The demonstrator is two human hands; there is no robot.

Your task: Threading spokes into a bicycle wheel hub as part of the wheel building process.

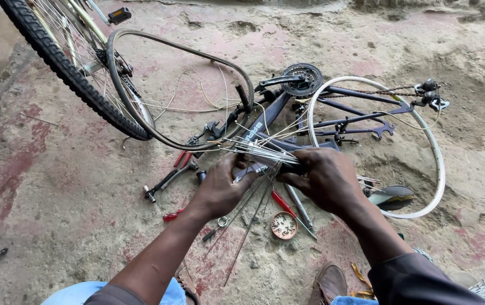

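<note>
Spokes [256,151] sit bunched between my hands, long axis running left to right and fanning out toward the upper left. My left hand [220,189] curls loosely beneath them; my right hand [324,178] clamps the gathered ends, so it is nearer. Pliers [169,178] lie on the floor [56,186] below.

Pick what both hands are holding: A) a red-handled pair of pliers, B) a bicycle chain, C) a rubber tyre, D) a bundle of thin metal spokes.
D: the left hand and right hand grip a bundle of spokes that fans out above the ground.
</note>
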